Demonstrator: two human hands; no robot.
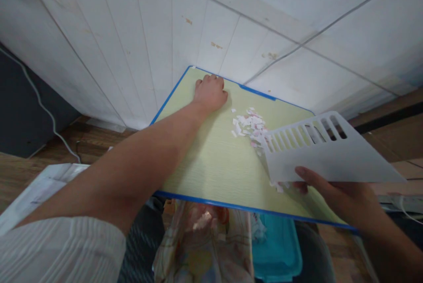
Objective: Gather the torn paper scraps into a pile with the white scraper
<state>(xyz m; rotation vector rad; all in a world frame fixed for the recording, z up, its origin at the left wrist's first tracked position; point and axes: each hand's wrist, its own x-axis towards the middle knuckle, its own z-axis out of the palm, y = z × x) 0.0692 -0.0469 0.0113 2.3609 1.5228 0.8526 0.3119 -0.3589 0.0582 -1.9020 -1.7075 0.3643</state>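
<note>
A pale yellow-green board [211, 164] with a blue rim lies tilted across my lap. My left hand [211, 92] is at its far left edge, fingers curled over the rim and closed on it. My right hand [337, 195] grips a white slotted sheet [324, 164], thumb on the near face; its other fingers are mostly hidden behind. The sheet leans over the board's right side, its row of long slots facing up. Against its left corner lies a heap of small white paper scraps [249, 123], some pinkish. More paper bits [280, 186] show below the sheet's lower edge.
A white panelled wall [148, 45] with a cable [346, 15] stands behind the board. Below the near rim are a patterned plastic bag [205, 248] and a teal bin [277, 248] with white scraps. A white box-like object [42, 190] sits on the wooden floor at left.
</note>
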